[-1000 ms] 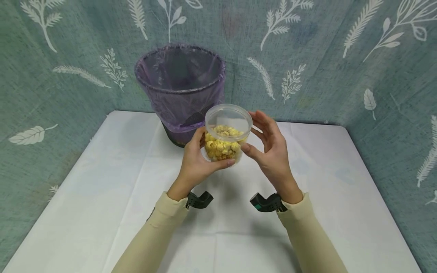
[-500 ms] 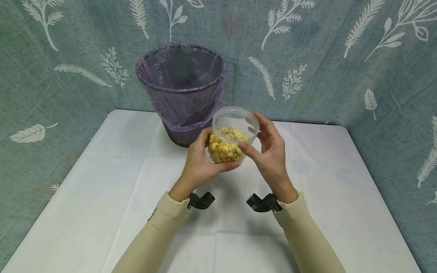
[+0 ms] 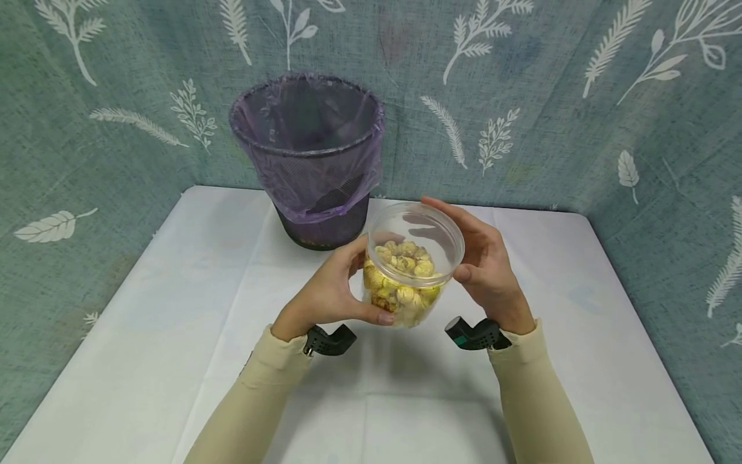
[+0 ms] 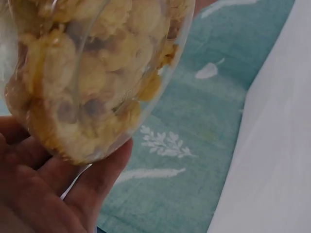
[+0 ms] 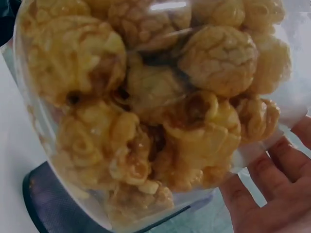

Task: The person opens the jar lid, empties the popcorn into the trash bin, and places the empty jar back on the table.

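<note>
A clear round plastic jar (image 3: 406,306) of yellow popcorn (image 3: 406,264) is held up above the white table, its top tilted toward the head camera. My left hand (image 3: 333,287) grips its left side low down, thumb across the front and fingers behind. On the other side my right hand (image 3: 487,264) holds the jar near its rim, thumb at the front and fingers round the back. Whether a clear lid covers the top, I cannot tell. In the right wrist view large popcorn pieces (image 5: 216,60) show through the wall, with the right fingertips (image 5: 240,194) against it.
A black mesh bin (image 3: 315,232) lined with a purple bag (image 3: 324,174) stands at the back of the table, left of and behind the jar. A white cloth (image 3: 145,335) covers the table. Green leaf-patterned fabric (image 3: 556,142) hangs round the back and sides.
The jar has moved toward me and slightly right, away from the bin, with both hands. My right hand has gone from beside the rim to holding the jar's right side.
</note>
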The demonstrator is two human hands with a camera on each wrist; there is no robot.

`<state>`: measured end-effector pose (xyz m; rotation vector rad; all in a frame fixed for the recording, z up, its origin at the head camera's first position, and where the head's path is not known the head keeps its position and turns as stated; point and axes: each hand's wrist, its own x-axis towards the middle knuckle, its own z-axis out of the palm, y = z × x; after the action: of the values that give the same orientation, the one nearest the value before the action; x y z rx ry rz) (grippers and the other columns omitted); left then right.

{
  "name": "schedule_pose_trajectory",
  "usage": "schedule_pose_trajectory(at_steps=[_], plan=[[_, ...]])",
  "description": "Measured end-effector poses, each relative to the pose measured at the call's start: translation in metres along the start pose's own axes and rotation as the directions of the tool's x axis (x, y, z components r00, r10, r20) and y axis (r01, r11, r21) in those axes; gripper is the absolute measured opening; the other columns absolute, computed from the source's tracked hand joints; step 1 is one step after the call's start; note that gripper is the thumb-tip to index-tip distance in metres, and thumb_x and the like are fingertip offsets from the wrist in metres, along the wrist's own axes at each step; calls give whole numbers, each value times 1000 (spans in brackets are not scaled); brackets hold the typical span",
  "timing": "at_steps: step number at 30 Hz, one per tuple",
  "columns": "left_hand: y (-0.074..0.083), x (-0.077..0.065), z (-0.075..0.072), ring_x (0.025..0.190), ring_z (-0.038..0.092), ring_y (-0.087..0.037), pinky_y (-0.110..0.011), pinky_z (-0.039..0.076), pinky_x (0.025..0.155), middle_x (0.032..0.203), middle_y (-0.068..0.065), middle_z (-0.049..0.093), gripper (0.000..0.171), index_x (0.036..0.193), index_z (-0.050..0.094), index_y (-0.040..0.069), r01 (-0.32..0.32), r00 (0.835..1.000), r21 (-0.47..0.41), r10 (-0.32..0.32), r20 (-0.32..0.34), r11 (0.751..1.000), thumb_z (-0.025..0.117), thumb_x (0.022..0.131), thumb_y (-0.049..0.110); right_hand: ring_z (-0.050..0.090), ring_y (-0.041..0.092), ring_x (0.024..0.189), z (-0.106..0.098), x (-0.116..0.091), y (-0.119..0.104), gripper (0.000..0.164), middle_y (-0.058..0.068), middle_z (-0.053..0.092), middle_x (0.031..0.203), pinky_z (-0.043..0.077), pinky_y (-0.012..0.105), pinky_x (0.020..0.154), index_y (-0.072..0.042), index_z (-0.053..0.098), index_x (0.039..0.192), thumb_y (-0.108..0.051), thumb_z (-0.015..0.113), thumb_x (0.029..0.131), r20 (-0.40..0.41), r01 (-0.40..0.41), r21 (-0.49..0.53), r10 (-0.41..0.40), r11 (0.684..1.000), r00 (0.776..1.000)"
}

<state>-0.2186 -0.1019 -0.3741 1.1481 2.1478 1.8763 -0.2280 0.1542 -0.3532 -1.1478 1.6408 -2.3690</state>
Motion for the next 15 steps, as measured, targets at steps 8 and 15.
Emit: schedule_pose_trajectory(at_steps=[8,15], plan=[[-6,2,6,131,57,-22,-51,45,111,142,-3,61,97,153,49,10,11,981,35,-4,-196,999,100,71,17,49,34,142,9,3,3,98,16,52,154,42,46,116,0,45,157,-56,83,86,-181,23,-115,-44,993,982],[-15,7,19,123,61,-21,-45,50,105,138,-8,63,98,146,49,5,168,865,267,-12,-501,949,103,67,24,48,31,141,36,8,16,101,20,48,155,39,45,118,3,38,159,-58,78,89,-317,0,-465,-167,885,934]])
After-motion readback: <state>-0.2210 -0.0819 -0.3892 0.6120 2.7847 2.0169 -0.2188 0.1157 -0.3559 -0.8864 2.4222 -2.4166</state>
